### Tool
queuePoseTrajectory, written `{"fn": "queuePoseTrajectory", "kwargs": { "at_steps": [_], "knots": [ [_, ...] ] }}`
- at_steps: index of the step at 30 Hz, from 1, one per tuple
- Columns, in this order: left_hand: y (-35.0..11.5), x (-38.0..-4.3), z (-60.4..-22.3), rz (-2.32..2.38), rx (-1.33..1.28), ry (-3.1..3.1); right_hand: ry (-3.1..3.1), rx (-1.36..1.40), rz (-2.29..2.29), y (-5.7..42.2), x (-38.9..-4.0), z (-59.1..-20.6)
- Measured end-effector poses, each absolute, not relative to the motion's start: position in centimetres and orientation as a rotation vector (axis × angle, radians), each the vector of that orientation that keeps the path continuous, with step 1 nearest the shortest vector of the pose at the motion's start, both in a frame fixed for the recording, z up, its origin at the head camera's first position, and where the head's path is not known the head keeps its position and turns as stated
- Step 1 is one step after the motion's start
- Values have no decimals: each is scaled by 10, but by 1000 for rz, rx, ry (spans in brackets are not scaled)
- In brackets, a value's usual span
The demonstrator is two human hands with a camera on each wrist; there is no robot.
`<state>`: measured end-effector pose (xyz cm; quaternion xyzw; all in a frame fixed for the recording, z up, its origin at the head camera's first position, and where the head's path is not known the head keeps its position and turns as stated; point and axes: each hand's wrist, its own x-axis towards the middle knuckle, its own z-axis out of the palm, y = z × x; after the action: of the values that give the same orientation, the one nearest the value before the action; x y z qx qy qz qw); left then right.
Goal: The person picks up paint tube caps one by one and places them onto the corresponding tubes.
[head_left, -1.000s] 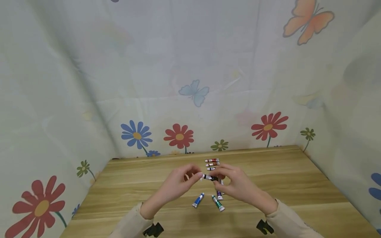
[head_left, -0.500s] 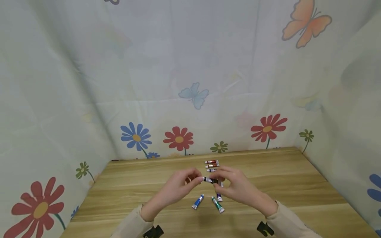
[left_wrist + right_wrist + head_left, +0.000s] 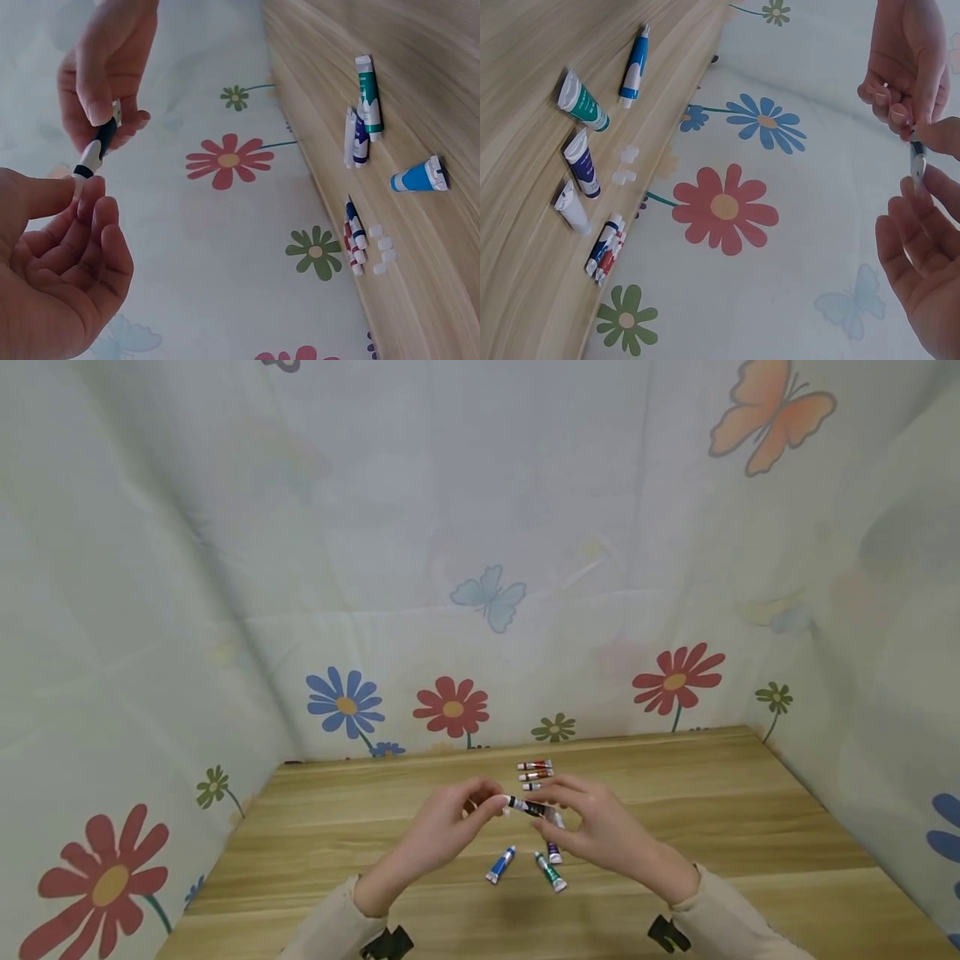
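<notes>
A small black-and-white paint tube [image 3: 528, 807] is held above the table between both hands. My left hand [image 3: 453, 818] pinches its white-capped end between thumb and fingertip. My right hand [image 3: 600, 822] grips the body near the crimped end. In the left wrist view the tube [image 3: 91, 156] slants between the two hands, a black band near the cap. The right wrist view shows only a short part of the tube [image 3: 918, 156], the rest covered by fingers. Below the hands lie a blue tube [image 3: 501, 865] and a green tube [image 3: 551, 872].
Purple [image 3: 361, 139] and white [image 3: 349, 139] tubes lie beside the green one. Dark blue [image 3: 356, 225] and red tubes lie together at the table's far side. Several small white caps [image 3: 385, 244] are scattered near them. A flowered cloth [image 3: 585, 652] hangs behind the table.
The capped end has risen slightly and moved a little to the left, and the tube slants more. Both hands keep their hold and have barely moved.
</notes>
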<state>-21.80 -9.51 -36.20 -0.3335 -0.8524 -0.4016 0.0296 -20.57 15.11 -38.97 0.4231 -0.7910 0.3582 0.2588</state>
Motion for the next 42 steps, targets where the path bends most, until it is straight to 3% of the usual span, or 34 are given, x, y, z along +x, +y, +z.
{"fn": "queuePoseTrajectory", "kwargs": {
  "at_steps": [10, 32, 42],
  "knots": [
    [-96, -219, -362, -1286, -1011, -2598, -2107, 1133, 865, 150, -209, -389],
    [-95, -219, -370, -1220, -1098, -2507, -2336, 1167, 1132, 153, -207, -388],
    [-93, -228, -379, -1229, -1071, -2515, -2538, 796, 1317, 155, -213, -400]
  ]
}}
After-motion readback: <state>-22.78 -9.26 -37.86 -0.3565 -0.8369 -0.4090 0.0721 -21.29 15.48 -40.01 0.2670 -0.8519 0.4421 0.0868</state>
